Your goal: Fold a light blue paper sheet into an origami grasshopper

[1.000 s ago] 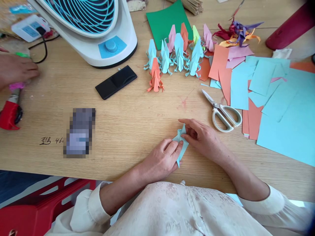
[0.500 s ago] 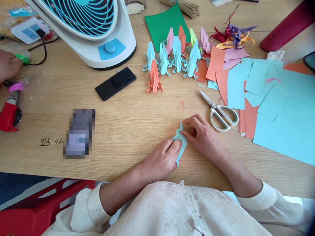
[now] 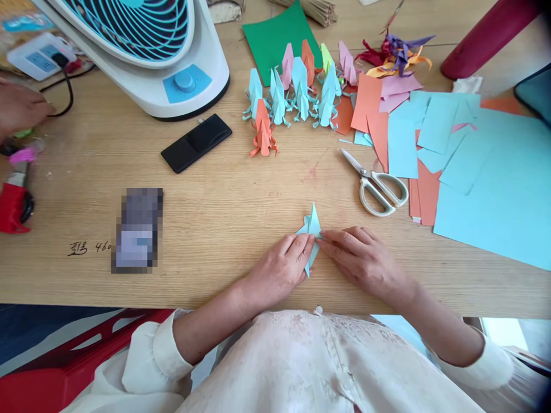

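A light-blue folded origami paper (image 3: pixel 314 219) with pointed ends lies between my hands near the table's front edge. My left hand (image 3: pixel 275 269) is closed on its left and lower part, thumb on top. From the right, my right hand (image 3: pixel 370 264) pinches the paper's side edge with thumb and fingertips. Part of the lower paper is hidden under the left fingers. Beyond my right hand lie scissors (image 3: pixel 379 186) with white handles, blades apart. Further back stand several origami insect-like figures (image 3: pixel 301 89) in blue, orange, pink and green, one orange figure (image 3: pixel 262 132) in front.
Blue paper sheets (image 3: pixel 495 195) and orange strips (image 3: pixel 365 103) overlap at the right. A fan (image 3: pixel 189 83), a black case (image 3: pixel 197 143) and a blurred phone (image 3: pixel 138 229) are at the left. Another person's hand (image 3: pixel 21 109) is near a red-handled tool (image 3: pixel 12 206). A maroon cylinder (image 3: pixel 486 37) stands back right.
My right hand has shifted from the paper's upper tip down to its right edge, its fingers now straighter. The upper point stands more exposed. The other person's hand has moved slightly right; the view shifted a little.
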A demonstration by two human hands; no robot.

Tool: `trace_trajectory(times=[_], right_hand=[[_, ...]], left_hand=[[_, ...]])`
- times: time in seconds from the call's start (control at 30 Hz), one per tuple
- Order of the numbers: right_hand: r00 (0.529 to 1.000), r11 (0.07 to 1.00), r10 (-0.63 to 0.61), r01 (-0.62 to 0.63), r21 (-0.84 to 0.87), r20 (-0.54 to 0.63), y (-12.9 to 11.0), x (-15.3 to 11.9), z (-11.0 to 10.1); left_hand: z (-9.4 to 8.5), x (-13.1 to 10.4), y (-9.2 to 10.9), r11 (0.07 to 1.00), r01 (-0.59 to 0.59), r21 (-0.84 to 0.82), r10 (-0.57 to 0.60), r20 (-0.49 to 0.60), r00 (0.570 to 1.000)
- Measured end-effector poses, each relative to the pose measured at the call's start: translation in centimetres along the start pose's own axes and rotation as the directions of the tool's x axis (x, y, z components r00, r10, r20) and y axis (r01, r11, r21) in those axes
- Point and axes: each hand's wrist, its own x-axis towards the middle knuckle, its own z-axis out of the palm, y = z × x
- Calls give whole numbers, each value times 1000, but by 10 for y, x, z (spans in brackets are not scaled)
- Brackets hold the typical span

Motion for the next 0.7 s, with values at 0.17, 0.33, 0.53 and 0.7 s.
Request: trace_trajectory(times=[0.17,0.33,0.53,0.7], right_hand=[[1000,1000,-1,2,-20,23,0,-1,0],[999,997,-7,10,-78,41,-1,-1,-1],[998,986,60,-54,-159,33,-7,1,0],[994,988,101,-95,-122,50,-8,-1,1]], left_hand=[[0,1,0,1000,26,18,-26,-4,1000],[2,1,0,999,-11,36,10,27,1000],[5,1,-2,1000,-4,15,3,62,998],[3,1,-2,998,-27,48,23,88,996]])
